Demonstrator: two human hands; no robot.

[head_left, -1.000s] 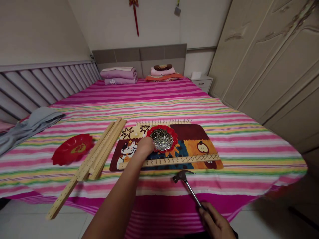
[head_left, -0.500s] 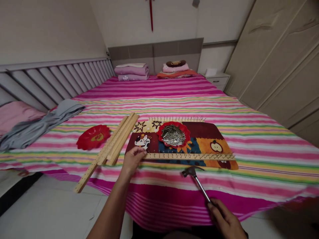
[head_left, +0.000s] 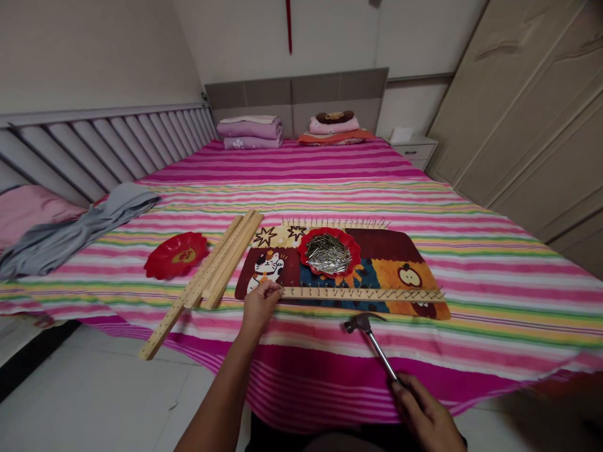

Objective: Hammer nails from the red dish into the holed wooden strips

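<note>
Pinch at the Strip's End, Hammer in the Other Fist

And here is the bed (head_left: 202, 201), biggest thing in play, its striped cover serving as the worktop. On it lies the patterned mat (head_left: 386, 243), the centre of everything, probably there to shield the cover. Left of the mat, the bundle of wooden strips (head_left: 235, 251) sits slantwise, apparently parked out of the working lane.

Now the near strip (head_left: 339, 294), running along the mat's near edge, within easy reach of both hands! A row of nails stands in it, many leaning toward the right end. Along the mat's far edge, the far strip (head_left: 334, 223) bristles too, seemingly set back to leave elbow room.

Left of the mat, past the bundle, a red dish (head_left: 164, 254); on the mat, the red bowl (head_left: 356, 251), central, likely so either hand can dip in.

Just short of the mat's near edge, the hammer (head_left: 384, 358): the right hand (head_left: 426, 411) wraps its handle low, head toward the mat. And the left hand (head_left: 261, 304), fingers drawn narrow at the near strip's left end; whether they grip a nail, one cannot tell. Smallest of all, the loose nails (head_left: 328, 254), heaped in the bowl, gathered so none stray.
</note>
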